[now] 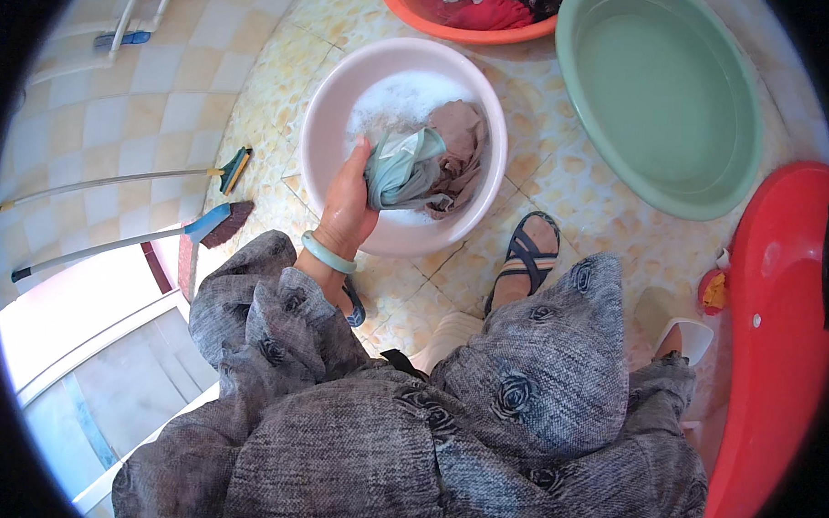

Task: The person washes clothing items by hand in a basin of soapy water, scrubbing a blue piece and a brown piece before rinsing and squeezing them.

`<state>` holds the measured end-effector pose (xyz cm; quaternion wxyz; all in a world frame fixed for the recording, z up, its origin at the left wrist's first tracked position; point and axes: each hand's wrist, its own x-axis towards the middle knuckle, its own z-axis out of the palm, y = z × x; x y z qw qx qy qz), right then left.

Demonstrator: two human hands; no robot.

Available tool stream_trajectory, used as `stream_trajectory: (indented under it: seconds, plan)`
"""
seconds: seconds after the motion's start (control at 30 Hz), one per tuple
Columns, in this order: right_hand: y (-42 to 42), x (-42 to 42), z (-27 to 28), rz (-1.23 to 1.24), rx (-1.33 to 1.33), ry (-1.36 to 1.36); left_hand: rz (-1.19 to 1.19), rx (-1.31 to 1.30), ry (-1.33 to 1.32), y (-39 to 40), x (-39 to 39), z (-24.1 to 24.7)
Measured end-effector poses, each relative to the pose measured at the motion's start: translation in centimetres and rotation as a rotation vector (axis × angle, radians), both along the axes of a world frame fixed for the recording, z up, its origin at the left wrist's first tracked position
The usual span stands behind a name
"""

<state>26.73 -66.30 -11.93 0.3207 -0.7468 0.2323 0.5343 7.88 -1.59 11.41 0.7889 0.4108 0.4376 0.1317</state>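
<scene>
My left hand, with a pale green bangle at the wrist, grips a light green cloth over the pink plastic basin. White suds float on the water in the basin. A brown cloth lies wet and bunched beside the green one. Far from the basin, at the right, only a bit of my right wrist or hand shows past the grey sleeve, by a white plastic container; its fingers are hidden.
An orange basin of clothes and a large green tub with water stand beyond. The red plastic tub is at the right. A broom and a floor brush lean at the left. My sandalled foot is near the basin.
</scene>
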Motion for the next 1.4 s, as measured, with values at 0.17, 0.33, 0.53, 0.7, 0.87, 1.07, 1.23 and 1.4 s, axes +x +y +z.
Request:
stream_trajectory:
  seconds: [0.17,0.33,0.53,0.7,0.87,1.07,1.23,1.4]
  plan:
    - [-0.6,0.3,0.5,0.003,-0.007,0.016,-0.004,-0.012,0.003,0.3,0.0,-0.4]
    - [-1.4,0.4,0.6,0.004,-0.015,0.03,0.0,-0.021,-0.038,0.1,0.2,0.1]
    - [-0.7,1.9,2.1,0.033,-0.015,0.042,0.055,-0.049,-0.08,1.0,-0.4,-0.2]
    - [0.3,3.3,4.7,0.049,0.021,0.016,0.0,-0.026,-0.156,1.2,-1.2,0.4]
    - [2.6,2.6,12.9,0.09,-0.041,-0.189,-0.124,0.008,-0.146,1.2,-1.0,1.7]
    - [7.7,3.3,23.5,0.067,0.099,-0.346,-0.11,-0.066,-0.229,1.6,-1.5,2.4]
    - [25.6,4.1,30.4,0.264,0.369,-0.554,-0.069,-0.175,-0.323,1.9,-1.3,2.4]
    - [47.0,2.2,33.2,0.778,0.8,-0.565,-0.018,-0.234,-0.416,2.9,-2.2,3.8]
